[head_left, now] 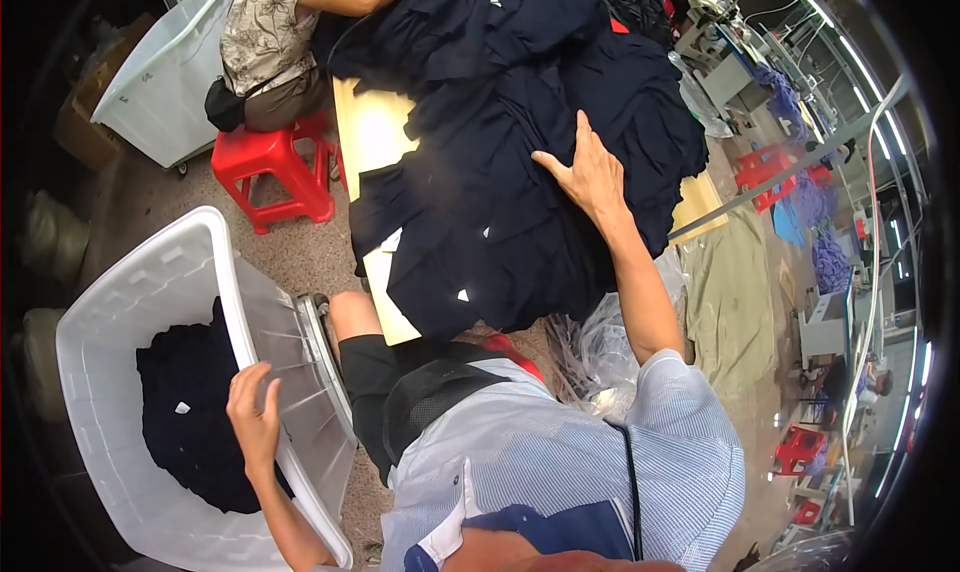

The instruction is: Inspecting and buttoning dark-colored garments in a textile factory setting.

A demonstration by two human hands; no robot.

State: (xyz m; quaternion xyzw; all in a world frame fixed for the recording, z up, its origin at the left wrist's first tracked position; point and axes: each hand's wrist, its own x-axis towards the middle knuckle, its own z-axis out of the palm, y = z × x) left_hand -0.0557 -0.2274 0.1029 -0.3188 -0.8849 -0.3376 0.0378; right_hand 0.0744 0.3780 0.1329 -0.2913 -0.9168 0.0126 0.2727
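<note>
A big heap of dark navy garments [470,202] covers most of a pale yellow tabletop [377,122] in front of me. Small white tags show here and there on the cloth. My right hand [592,177] is stretched over the right part of the heap, thumb and fingers apart, holding nothing; whether it touches the fabric is unclear. To my left stands a large white plastic bin [100,372]. A dark navy garment [185,422] with a white tag lies inside it. My left hand [254,412] is at the bin's near rim, fingers loosely apart with nothing in them.
Another person [270,42] sits on a red stool [275,167] at the far left, one arm reaching to the heap. Behind them is a second white bin [165,82]. Clear plastic wrap [605,357] and khaki cloth [725,307] lie right of my legs. Sewing workstations line the right.
</note>
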